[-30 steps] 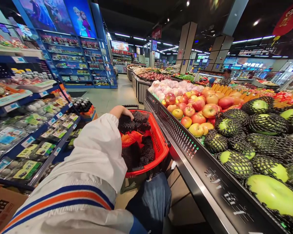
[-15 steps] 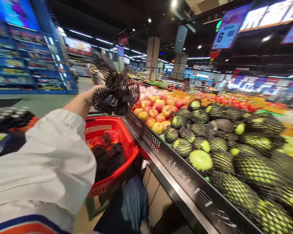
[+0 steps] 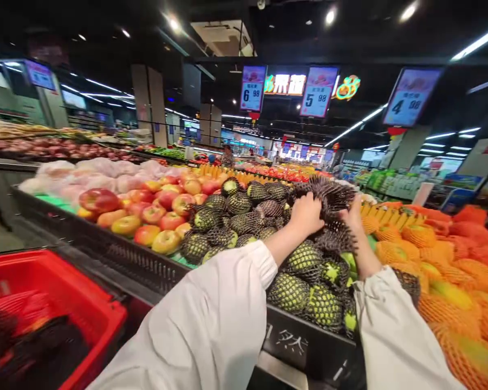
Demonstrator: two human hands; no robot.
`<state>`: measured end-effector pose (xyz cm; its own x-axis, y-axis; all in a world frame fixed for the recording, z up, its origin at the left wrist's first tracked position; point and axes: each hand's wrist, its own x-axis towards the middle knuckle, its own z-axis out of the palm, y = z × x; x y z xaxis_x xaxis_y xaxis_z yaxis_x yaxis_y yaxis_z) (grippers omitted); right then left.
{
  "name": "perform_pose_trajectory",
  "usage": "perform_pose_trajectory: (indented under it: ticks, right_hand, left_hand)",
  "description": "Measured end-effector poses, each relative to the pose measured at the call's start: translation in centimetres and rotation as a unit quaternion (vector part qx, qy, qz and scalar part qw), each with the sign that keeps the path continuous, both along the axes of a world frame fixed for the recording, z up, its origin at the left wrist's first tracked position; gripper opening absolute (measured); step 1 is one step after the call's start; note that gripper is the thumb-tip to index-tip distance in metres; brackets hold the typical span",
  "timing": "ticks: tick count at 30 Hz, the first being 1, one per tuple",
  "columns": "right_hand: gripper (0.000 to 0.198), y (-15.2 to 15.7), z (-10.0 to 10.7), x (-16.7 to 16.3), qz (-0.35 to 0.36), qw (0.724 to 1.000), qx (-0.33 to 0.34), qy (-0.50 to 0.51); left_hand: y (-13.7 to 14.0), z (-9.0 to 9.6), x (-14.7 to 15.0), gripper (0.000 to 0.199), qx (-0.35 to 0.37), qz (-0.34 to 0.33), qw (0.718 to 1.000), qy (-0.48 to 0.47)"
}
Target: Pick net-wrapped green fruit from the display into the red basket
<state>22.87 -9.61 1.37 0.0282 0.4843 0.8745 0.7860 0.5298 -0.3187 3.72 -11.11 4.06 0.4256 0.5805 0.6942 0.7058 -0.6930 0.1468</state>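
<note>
My left hand point(image 3: 306, 215) is closed on a dark foam net point(image 3: 329, 192) above the pile of green fruit. From the other side, my right hand point(image 3: 354, 223) grips the same dark netting, its fingers partly hidden by the mesh. Whether a fruit is inside the net I cannot tell. Green fruits point(image 3: 290, 292) in black foam nets lie in a heap below and to the left of my hands.
Red-yellow apples point(image 3: 166, 219) fill the display left of the green fruit. Orange-netted fruit point(image 3: 443, 276) lies to the right. A black slotted rim point(image 3: 142, 262) edges the stand. At lower left stands a red basket point(image 3: 101, 319) with dark netting inside.
The view has swung right. My left hand, earlier holding black netting above the red basket, is now over the green fruit. My right hand has come into view on the dark netting.
</note>
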Motion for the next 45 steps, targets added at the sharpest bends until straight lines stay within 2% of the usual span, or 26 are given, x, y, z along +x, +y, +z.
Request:
perform_pose_trajectory:
  ticks: [3, 6, 8, 10, 12, 14, 16, 18, 20, 21, 22, 24, 26, 27, 29, 30, 32, 34, 36, 38, 40, 42, 45]
  right_hand:
    - [0.098, -0.1, -0.5, -0.5, 0.068, 0.996, -0.058, -0.001]
    - [0.093, -0.2, -0.8, -0.9, 0.12, 0.985, -0.113, 0.053]
    - [0.095, -0.4, -0.4, -1.3, 0.129, 0.98, -0.128, 0.081]
    - [0.092, -0.6, 0.7, -1.6, 0.125, 0.979, -0.139, 0.085]
    - [0.078, -1.1, 2.5, -1.6, 0.123, 0.977, -0.165, 0.053]
    - [0.062, -2.0, 4.6, -1.1, 0.116, 0.978, -0.172, 0.025]
    - [0.047, -3.1, 6.5, 0.1, 0.085, 0.982, -0.168, -0.003]
    - [0.036, -4.4, 7.6, 2.1, 0.025, 0.985, -0.168, -0.013]
    - [0.033, -5.6, 7.8, 4.6, -0.08, 0.989, -0.12, 0.031]
    - [0.032, -6.1, 7.6, 6.0, -0.149, 0.982, -0.088, 0.074]
    - [0.033, -6.6, 7.2, 7.3, -0.229, 0.966, -0.051, 0.111]
    - [0.041, -7.3, 6.3, 9.5, -0.405, 0.897, 0.003, 0.175]
    - [0.058, -7.6, 5.2, 10.7, -0.488, 0.847, 0.043, 0.206]
    - [0.064, -7.6, 4.6, 11.0, -0.511, 0.835, 0.06, 0.197]
    - [0.07, -7.2, 3.4, 11.2, -0.519, 0.844, 0.044, 0.129]
    - [0.071, -6.9, 2.8, 11.3, -0.511, 0.856, 0.006, 0.078]
    - [0.072, -6.4, 1.7, 11.5, -0.474, 0.872, -0.121, -0.002]
    - [0.085, -6.0, 0.9, 11.8, -0.434, 0.87, -0.233, -0.026]
    - [0.104, -5.8, 0.8, 11.9, -0.42, 0.867, -0.268, -0.022]
    - [0.117, -5.9, 1.3, 11.6, -0.436, 0.868, -0.238, -0.014]
    - [0.114, -6.2, 2.3, 10.8, -0.455, 0.87, -0.19, 0.009]
    - [0.098, -6.8, 3.4, 9.5, -0.465, 0.877, -0.119, 0.028]
    - [0.069, -7.8, 4.9, 7.4, -0.482, 0.873, 0.069, -0.02]
  left_hand:
    - [0.9, -1.6, 0.9, 0.048, -0.017, -0.091, 0.994, 0.055]
    - [2.2, -1.5, -0.7, 0.046, -0.074, -0.234, 0.968, 0.05]
    - [2.9, -1.3, -1.6, 0.045, -0.138, -0.332, 0.933, 0.019]
    - [3.4, -1.4, -1.9, 0.055, -0.226, -0.398, 0.887, -0.058]
    - [3.5, -1.7, -1.5, 0.063, -0.309, -0.428, 0.837, -0.143]
    - [3.2, -1.9, -1.1, 0.065, -0.341, -0.45, 0.803, -0.192]
    - [2.5, -2.0, -0.7, 0.063, -0.302, -0.471, 0.81, -0.177]
    - [1.8, -2.0, -0.7, 0.057, -0.227, -0.474, 0.843, -0.114]
    - [1.3, -1.9, -0.7, 0.048, -0.177, -0.447, 0.875, -0.045]
    - [1.3, -1.9, -0.7, 0.044, -0.17, -0.429, 0.887, -0.017]
    - [1.3, -2.0, -0.8, 0.042, -0.172, -0.411, 0.895, 0.005]
    - [1.5, -2.0, -0.7, 0.039, -0.196, -0.385, 0.901, 0.044]
    - [1.7, -2.0, -0.7, 0.034, -0.233, -0.377, 0.893, 0.08]
    - [1.8, -2.0, -0.7, 0.031, -0.252, -0.381, 0.885, 0.092]
    - [1.9, -2.0, -0.8, 0.026, -0.283, -0.395, 0.868, 0.098]
    - [2.0, -2.0, -0.8, 0.025, -0.293, -0.403, 0.862, 0.094]
    - [2.0, -2.1, -0.9, 0.026, -0.309, -0.415, 0.852, 0.083]
    - [2.1, -2.2, -1.0, 0.026, -0.317, -0.423, 0.846, 0.074]
    - [2.1, -2.2, -1.0, 0.024, -0.326, -0.427, 0.841, 0.062]
    - [2.0, -2.2, -1.1, 0.024, -0.331, -0.428, 0.84, 0.046]
    - [1.7, -2.1, -1.1, 0.026, -0.32, -0.424, 0.847, 0.026]
    - [1.5, -1.9, -1.2, 0.029, -0.29, -0.416, 0.862, 0.008]
    - [1.2, -1.7, -1.3, 0.028, -0.235, -0.4, 0.886, -0.012]
